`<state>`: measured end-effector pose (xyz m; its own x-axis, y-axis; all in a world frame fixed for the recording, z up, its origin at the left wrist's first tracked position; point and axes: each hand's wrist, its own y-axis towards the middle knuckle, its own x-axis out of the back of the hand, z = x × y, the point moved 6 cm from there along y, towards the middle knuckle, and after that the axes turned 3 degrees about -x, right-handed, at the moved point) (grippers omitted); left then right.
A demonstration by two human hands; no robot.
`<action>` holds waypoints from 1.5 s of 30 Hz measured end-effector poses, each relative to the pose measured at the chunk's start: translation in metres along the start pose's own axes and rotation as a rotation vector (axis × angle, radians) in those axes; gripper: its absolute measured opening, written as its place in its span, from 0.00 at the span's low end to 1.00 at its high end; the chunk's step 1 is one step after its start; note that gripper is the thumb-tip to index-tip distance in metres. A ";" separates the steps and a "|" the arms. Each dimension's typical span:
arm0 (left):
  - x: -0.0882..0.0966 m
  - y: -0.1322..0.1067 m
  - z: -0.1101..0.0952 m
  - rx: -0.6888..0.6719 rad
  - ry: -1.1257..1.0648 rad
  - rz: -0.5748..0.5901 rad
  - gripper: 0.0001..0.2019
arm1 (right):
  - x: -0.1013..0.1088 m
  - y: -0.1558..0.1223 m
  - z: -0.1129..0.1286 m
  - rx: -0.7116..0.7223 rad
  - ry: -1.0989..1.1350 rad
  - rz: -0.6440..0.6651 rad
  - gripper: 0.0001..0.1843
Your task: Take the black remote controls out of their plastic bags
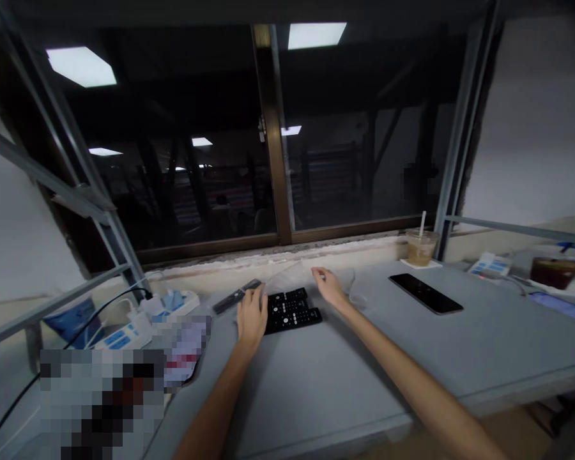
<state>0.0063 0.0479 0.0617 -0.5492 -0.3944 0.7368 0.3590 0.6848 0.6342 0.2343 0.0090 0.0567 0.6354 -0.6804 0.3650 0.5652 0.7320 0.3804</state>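
Note:
Several black remote controls (294, 317) lie side by side on the grey table. My left hand (252, 314) rests over their left ends, fingers bent down around them; its fingertips are partly hidden. Just behind lies a crumpled clear plastic bag (287, 278), faint against the pale wall. At the bag's right side, my right hand (329, 287) is closed in a pinch on what looks like its edge, a little above the table. Another dark remote control (234, 297), seemingly in clear wrapping, lies at a slant beyond my left hand.
A black phone (426, 294) and an iced drink cup (420, 248) with a straw are on the right. Power strips (175, 306) with plugs and cables sit left, beside a blurred-out phone (189, 348). Another power strip (489, 265) and a dark drink (553, 271) stand far right.

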 end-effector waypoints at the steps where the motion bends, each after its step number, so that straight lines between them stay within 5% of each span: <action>1: 0.001 0.000 -0.003 -0.012 0.000 -0.004 0.18 | 0.009 0.002 0.004 0.020 -0.023 -0.019 0.18; 4: 0.001 -0.002 -0.009 -0.038 -0.004 0.007 0.17 | 0.039 0.010 0.001 0.010 -0.282 -0.118 0.20; 7: 0.001 -0.002 -0.010 -0.051 0.000 0.023 0.16 | 0.069 0.014 -0.028 -0.165 -0.590 -0.211 0.26; 12: 0.003 -0.001 -0.011 -0.048 -0.029 0.011 0.17 | 0.098 0.019 -0.068 -0.207 -0.590 -0.128 0.14; 16: 0.006 -0.001 -0.020 -0.075 -0.101 -0.003 0.19 | 0.116 0.029 -0.055 -0.121 -0.578 -0.177 0.20; 21: 0.005 -0.004 -0.032 -0.158 -0.067 0.019 0.19 | 0.086 0.033 -0.026 0.195 -0.602 0.047 0.29; 25: 0.001 -0.006 -0.037 -0.225 -0.027 0.055 0.18 | 0.049 0.020 -0.052 0.139 -0.746 0.302 0.21; 32: -0.006 -0.009 -0.046 -0.248 -0.013 0.172 0.16 | 0.031 0.003 -0.062 0.151 -0.820 0.373 0.17; 36: -0.002 -0.007 -0.045 -0.217 0.007 0.141 0.16 | 0.035 0.002 -0.051 0.180 -0.813 0.350 0.19; 42: 0.006 -0.001 -0.034 -0.141 0.031 0.077 0.14 | 0.058 0.012 -0.039 0.129 -0.827 0.048 0.24; 45: 0.005 -0.002 -0.034 -0.142 0.021 0.115 0.14 | 0.054 0.005 -0.048 0.076 -0.892 0.071 0.23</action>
<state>0.0287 0.0237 0.0719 -0.4829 -0.3321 0.8102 0.5223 0.6335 0.5709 0.2962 -0.0228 0.0377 0.0048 -0.4318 0.9019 0.4836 0.7905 0.3759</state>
